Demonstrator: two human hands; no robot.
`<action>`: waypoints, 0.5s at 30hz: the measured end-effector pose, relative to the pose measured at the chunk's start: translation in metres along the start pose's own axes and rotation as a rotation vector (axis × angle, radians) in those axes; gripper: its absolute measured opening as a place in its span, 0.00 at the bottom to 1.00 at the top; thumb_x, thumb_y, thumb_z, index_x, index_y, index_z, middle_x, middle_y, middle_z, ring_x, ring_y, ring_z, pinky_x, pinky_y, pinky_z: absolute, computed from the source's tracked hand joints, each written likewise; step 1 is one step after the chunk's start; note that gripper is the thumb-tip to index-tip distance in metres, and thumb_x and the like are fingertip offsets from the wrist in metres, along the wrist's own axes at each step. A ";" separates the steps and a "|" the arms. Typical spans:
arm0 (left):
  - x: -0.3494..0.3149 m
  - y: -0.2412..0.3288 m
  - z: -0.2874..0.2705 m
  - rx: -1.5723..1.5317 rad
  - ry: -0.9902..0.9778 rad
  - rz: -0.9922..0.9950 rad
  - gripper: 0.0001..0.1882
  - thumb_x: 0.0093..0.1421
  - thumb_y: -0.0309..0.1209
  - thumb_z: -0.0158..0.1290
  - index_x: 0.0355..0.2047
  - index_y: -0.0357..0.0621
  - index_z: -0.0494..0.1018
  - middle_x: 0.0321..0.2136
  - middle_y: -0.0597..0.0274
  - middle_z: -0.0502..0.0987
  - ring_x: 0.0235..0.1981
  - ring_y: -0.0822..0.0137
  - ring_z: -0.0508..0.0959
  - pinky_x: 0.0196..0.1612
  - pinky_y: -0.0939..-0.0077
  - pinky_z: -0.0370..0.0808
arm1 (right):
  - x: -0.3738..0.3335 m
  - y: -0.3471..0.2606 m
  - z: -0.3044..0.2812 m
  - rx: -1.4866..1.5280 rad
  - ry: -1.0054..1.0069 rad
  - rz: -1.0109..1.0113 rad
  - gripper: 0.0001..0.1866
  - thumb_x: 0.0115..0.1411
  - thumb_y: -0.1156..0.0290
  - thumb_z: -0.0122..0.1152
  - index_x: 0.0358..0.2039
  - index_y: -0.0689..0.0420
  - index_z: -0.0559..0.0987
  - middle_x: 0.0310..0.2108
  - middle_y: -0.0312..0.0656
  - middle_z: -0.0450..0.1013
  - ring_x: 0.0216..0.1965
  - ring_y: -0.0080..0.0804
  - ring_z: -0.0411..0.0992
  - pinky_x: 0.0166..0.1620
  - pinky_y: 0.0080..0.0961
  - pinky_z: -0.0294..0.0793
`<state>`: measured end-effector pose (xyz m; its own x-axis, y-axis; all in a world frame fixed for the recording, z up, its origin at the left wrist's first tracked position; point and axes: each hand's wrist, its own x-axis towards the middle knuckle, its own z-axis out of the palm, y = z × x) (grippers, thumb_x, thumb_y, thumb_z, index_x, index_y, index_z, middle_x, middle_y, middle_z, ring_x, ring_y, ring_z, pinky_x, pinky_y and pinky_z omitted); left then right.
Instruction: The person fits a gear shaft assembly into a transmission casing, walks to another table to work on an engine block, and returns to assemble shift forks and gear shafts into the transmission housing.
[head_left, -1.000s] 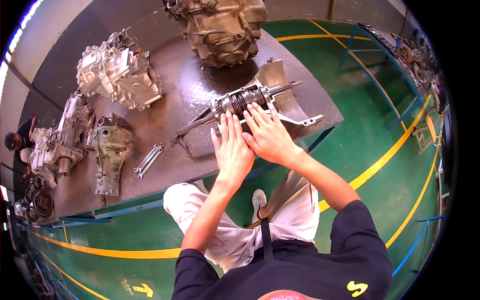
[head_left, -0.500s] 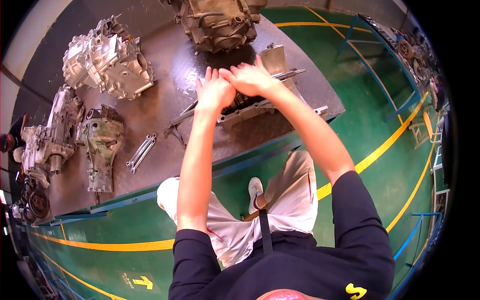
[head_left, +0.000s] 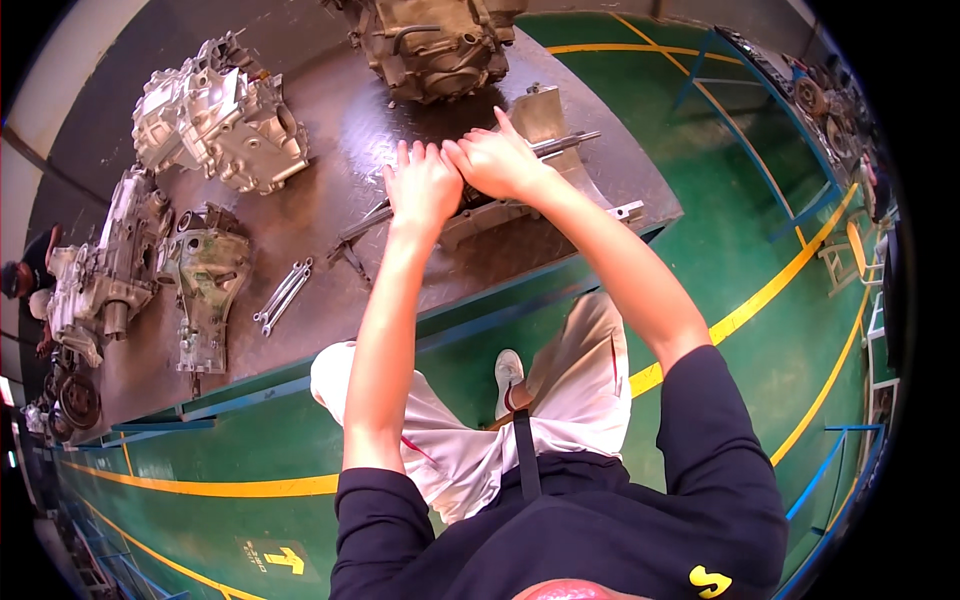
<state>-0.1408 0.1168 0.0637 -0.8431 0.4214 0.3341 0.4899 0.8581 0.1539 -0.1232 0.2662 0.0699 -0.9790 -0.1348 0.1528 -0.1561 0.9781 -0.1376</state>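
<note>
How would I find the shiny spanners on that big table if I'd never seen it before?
Start at the long dark metal workbench that has a blue edge. Near its front edge, left of the person's left hand, sits a greenish gearbox casing; the spanners lie just to the right of it. They are thin, flat, silvery bars lying side by side, far smaller than the bulky castings around them.

The workbench (head_left: 300, 225) is dark, oily-glossy steel; the gearbox casings (head_left: 222, 115) are dull cast aluminium (rough, grimy); the spanners (head_left: 284, 294) shine
</note>
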 end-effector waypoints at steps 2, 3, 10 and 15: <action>-0.031 0.010 0.002 0.146 0.279 0.065 0.23 0.62 0.35 0.41 0.54 0.37 0.68 0.58 0.51 0.67 0.65 0.51 0.58 0.62 0.44 0.55 | -0.029 -0.003 0.006 -0.244 0.395 -0.337 0.24 0.67 0.56 0.39 0.44 0.62 0.77 0.48 0.56 0.73 0.54 0.52 0.68 0.62 0.62 0.51; -0.043 0.020 0.000 0.149 0.272 0.058 0.24 0.62 0.35 0.42 0.57 0.38 0.67 0.60 0.52 0.66 0.66 0.52 0.57 0.63 0.46 0.53 | -0.042 -0.007 0.008 -0.234 0.465 -0.275 0.27 0.66 0.54 0.39 0.45 0.67 0.76 0.49 0.59 0.71 0.55 0.53 0.66 0.64 0.57 0.50; -0.110 0.018 -0.038 -0.028 0.199 0.083 0.13 0.57 0.33 0.51 0.39 0.41 0.79 0.57 0.47 0.68 0.64 0.49 0.59 0.62 0.50 0.56 | -0.145 -0.053 -0.014 0.000 0.440 -0.208 0.21 0.61 0.60 0.50 0.41 0.68 0.76 0.41 0.53 0.75 0.49 0.45 0.71 0.58 0.43 0.62; -0.046 -0.040 -0.050 -0.029 0.432 -0.026 0.14 0.58 0.35 0.51 0.37 0.38 0.78 0.47 0.49 0.75 0.57 0.47 0.67 0.57 0.55 0.65 | -0.165 -0.015 -0.061 -0.042 0.418 -0.191 0.16 0.56 0.66 0.58 0.41 0.65 0.76 0.43 0.51 0.74 0.48 0.46 0.71 0.54 0.39 0.68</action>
<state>-0.1105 0.0480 0.0883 -0.6885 0.2326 0.6869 0.4807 0.8556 0.1920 0.0490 0.2836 0.1061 -0.7948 -0.2463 0.5546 -0.3151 0.9486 -0.0303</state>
